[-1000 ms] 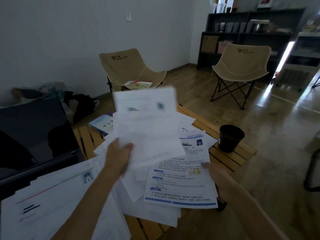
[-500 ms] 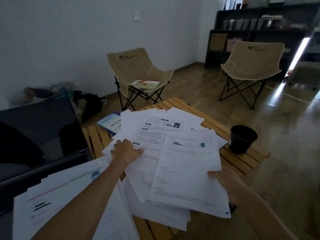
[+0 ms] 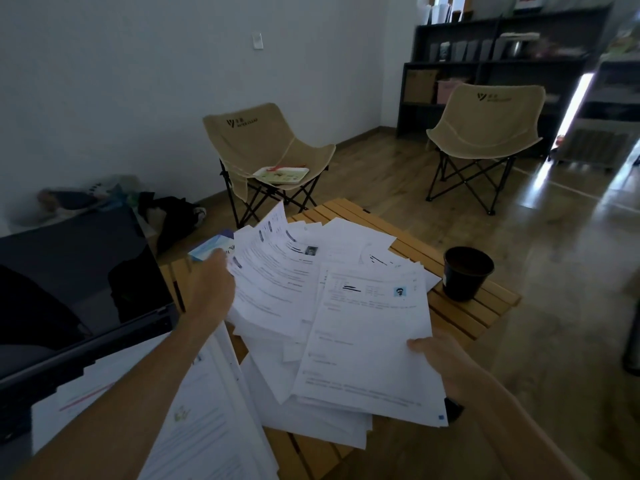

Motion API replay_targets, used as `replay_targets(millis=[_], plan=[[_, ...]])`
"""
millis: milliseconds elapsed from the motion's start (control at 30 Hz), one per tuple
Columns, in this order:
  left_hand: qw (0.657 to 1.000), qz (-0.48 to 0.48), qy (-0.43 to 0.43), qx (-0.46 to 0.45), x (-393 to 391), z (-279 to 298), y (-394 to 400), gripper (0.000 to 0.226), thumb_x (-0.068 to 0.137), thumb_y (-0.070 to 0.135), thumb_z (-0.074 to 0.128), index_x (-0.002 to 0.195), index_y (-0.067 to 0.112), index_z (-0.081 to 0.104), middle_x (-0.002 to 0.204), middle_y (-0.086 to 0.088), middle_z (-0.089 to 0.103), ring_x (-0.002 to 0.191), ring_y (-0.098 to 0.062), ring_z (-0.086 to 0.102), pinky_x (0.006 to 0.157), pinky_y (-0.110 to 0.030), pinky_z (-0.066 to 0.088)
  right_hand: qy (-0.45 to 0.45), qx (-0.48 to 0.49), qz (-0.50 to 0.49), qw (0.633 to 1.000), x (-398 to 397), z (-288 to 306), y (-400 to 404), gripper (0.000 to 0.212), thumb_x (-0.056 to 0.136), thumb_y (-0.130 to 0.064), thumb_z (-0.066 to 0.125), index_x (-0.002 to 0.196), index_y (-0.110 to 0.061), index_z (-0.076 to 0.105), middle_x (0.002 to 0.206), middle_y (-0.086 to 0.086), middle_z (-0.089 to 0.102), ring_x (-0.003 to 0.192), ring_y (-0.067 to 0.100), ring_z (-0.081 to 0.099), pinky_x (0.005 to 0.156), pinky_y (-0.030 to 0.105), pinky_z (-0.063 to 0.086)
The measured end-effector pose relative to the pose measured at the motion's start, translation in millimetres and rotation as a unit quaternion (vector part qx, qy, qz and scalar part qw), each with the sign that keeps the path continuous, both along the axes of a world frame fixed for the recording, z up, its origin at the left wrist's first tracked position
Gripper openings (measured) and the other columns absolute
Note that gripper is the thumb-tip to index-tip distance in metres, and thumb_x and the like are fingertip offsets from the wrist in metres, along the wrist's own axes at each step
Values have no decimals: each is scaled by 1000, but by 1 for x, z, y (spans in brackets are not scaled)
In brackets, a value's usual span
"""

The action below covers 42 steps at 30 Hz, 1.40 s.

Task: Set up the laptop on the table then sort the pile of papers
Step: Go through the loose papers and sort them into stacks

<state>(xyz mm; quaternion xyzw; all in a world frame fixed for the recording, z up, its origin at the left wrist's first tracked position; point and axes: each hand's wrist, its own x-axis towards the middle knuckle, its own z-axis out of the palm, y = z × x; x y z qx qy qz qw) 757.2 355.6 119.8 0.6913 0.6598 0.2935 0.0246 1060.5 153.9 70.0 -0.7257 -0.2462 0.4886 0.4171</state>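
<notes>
Laptop point(image 3: 79, 289) stands open on the left of the slatted wooden table point(image 3: 481, 310), screen dark, its near edge overlapped by a stack of printed sheets point(image 3: 194, 410) under my left forearm.

Pile of papers point(image 3: 346, 258) spreads loose across the middle of the table, sheets fanned at different angles.

My left hand point(image 3: 211, 292) is at the pile's left edge, fingers tucked under a bundle of sheets point(image 3: 273, 271) and gripping it; the bundle's far end curls upward, lifted off the pile.

My right hand point(image 3: 446, 362) holds the right edge of a single printed page point(image 3: 370, 344) with a small photo at its top right; thumb on top, fingers hidden beneath. The page lies tilted over the pile's near side.

Black cup point(image 3: 467, 271) stands on the table's right end, apart from the papers. A blue booklet point(image 3: 211, 247) shows just beyond my left hand.

Two beige folding chairs point(image 3: 263, 147) stand behind the table
</notes>
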Motion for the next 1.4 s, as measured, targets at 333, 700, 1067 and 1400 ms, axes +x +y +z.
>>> replay_targets(millis=[333,700,1067,1400], plan=[[985,-2,-113,-128,20,-23,-76,24,99,11,45,114,2,61,98,-1,60,88,-14,56,72,-17,44,77,13,-79,994,-4,10,2,35,100,-48,49,113,-20,65,97,12,78,92,37,74,88,46,56],[983,-135,19,-126,59,-53,-100,40,92,57,48,81,22,63,80,7,65,73,-9,60,64,-28,49,74,60,-16,995,0,9,11,22,100,-27,59,115,-14,66,106,14,76,90,33,75,76,43,59],[968,6,78,-238,40,-57,14,78,72,63,72,125,11,47,126,-12,55,115,-30,54,93,-43,47,-6,24,-32,999,1,-7,13,13,95,-3,62,105,-7,68,96,11,75,84,31,73,61,35,58],[999,-10,-51,-2,16,-8,-4,16,101,21,48,97,7,57,97,-9,61,87,-17,56,60,-22,45,7,41,-28,999,4,-10,7,16,96,-2,59,109,-8,67,98,12,75,87,32,74,67,40,59]])
